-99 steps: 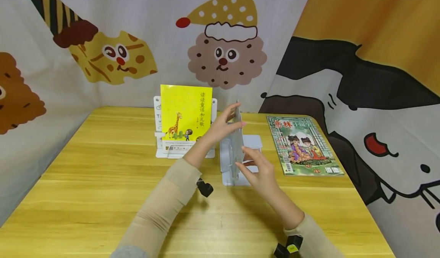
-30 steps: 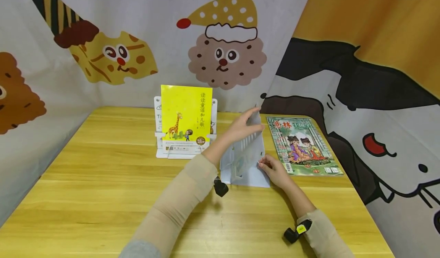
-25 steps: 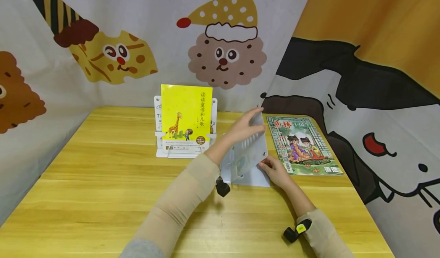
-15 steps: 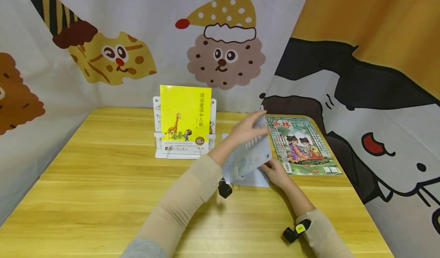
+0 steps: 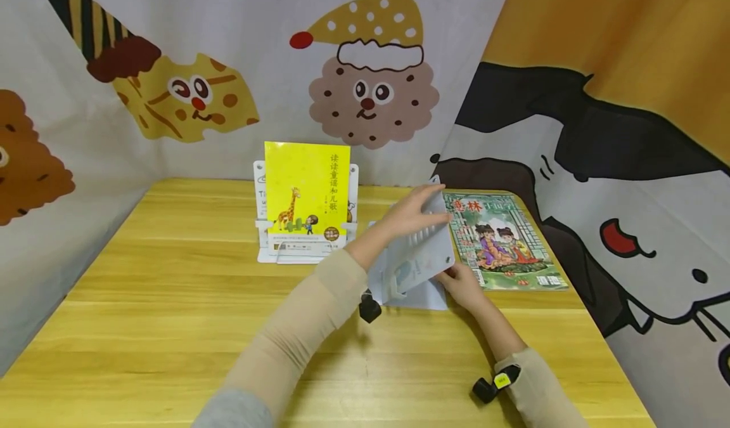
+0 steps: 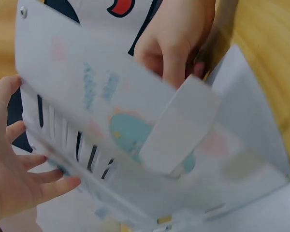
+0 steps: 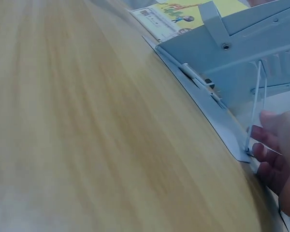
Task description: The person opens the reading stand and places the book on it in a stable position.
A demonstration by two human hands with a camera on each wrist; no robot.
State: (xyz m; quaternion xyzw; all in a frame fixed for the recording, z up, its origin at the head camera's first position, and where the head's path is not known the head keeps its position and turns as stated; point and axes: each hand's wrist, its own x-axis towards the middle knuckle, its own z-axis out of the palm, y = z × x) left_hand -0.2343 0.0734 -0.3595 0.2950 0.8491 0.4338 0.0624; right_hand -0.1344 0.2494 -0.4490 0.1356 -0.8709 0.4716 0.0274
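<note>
A white book stand [image 5: 424, 257] with a slotted back panel is partly unfolded, its panel tilted above the flat base [image 5: 419, 300]. My left hand [image 5: 407, 215] holds the upper part of the panel, thumb and fingers spread across it. In the left wrist view a pale cartoon print [image 6: 130, 133] and a white flap [image 6: 181, 125] show on the panel's face. Behind the panel, my right hand [image 5: 463, 286] is low by the base. The right wrist view shows its thumb and fingers gripping the thin wire leg [image 7: 255, 104] near its lower end.
A yellow children's book [image 5: 308, 187] leans upright on a second white stand [image 5: 260, 190] to the left. A green-covered magazine [image 5: 507, 241] lies flat at the right, close to my right hand. The wooden table [image 5: 171, 326] meets a cartoon-print curtain [image 5: 228, 155] at the back.
The panel has swung from nearly edge-on to leaning rightward, my left hand moving right with it. My right hand has shifted from the panel's front edge to behind it, low by the base.
</note>
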